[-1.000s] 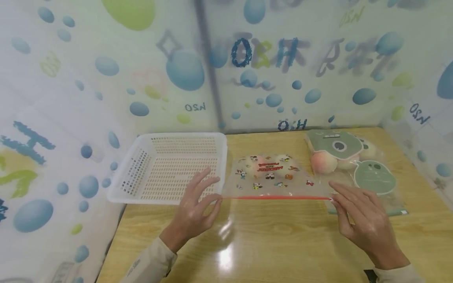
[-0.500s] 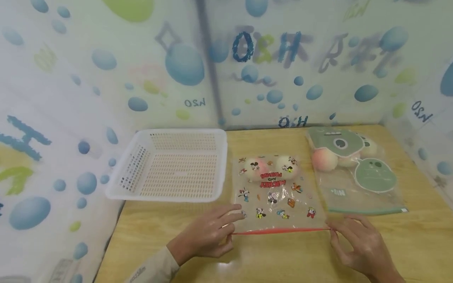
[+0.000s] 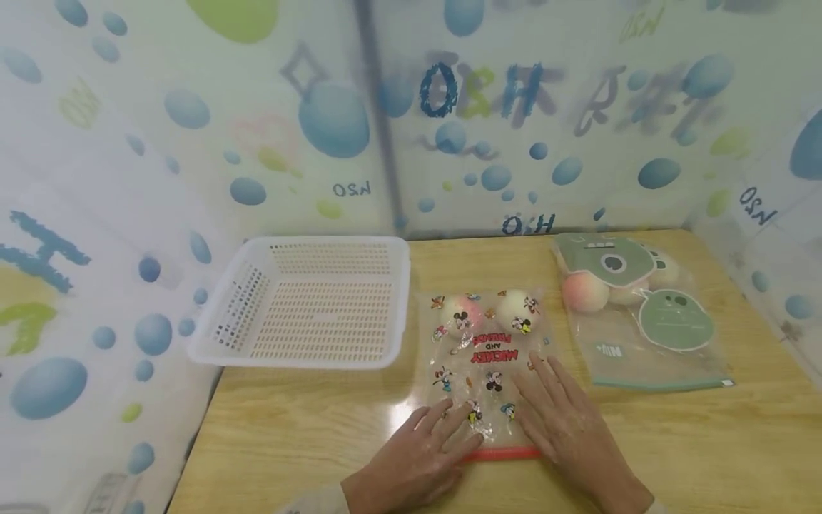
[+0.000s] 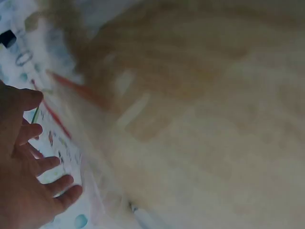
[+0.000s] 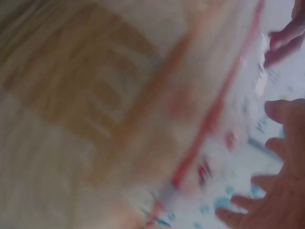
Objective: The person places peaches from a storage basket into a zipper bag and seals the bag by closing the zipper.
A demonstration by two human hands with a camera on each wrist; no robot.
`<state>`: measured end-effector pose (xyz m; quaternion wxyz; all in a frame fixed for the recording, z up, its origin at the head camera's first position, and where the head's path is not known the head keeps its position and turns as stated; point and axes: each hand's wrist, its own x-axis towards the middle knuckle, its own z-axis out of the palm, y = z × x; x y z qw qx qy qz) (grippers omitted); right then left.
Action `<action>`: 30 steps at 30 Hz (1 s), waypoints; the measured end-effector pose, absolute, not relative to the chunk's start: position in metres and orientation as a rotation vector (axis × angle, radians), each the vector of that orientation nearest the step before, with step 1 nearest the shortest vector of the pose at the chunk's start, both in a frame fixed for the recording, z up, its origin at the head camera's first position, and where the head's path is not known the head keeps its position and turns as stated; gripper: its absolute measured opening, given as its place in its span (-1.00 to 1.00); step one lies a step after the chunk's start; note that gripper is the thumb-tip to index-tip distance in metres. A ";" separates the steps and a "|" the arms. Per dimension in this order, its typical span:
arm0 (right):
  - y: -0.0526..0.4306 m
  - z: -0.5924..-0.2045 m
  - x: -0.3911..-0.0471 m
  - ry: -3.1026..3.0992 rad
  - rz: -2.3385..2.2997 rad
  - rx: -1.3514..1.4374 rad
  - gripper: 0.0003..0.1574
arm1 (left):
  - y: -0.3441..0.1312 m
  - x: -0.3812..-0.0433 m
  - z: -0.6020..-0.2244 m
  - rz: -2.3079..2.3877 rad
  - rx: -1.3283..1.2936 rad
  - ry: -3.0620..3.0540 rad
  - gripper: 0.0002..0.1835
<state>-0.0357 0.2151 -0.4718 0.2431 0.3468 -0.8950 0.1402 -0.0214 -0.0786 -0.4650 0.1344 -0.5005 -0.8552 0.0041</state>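
Observation:
A clear zip bag (image 3: pixel 493 360) printed with cartoon figures and red lettering lies flat on the table, its red zip edge (image 3: pixel 504 453) toward me. Two round peaches (image 3: pixel 464 315) show through its far end. My left hand (image 3: pixel 417 453) lies with spread fingers on the bag's near left corner. On the right half, my right hand (image 3: pixel 568 428) rests with straight fingers close together over the print. Each wrist view shows relaxed, extended fingers beside the blurred red strip, and neither hand grips anything.
To the left stands a white plastic basket (image 3: pixel 394 350) with a slotted floor. A second zip bag (image 3: pixel 648 357), with green dinosaur print and a green zip, holds several peaches at the back right. A patterned wall covering (image 3: pixel 411 193) rises behind the wooden table (image 3: pixel 289 428).
The red-zip bag has been drawn toward me and laid flat. Both hands have let go of the zip's ends and moved inward onto the bag. The basket and green-zip bag stay put.

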 end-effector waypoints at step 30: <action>0.206 -0.489 -0.118 -2.695 0.291 0.805 -0.18 | -0.048 -0.090 -0.474 0.230 -1.312 -2.742 -0.30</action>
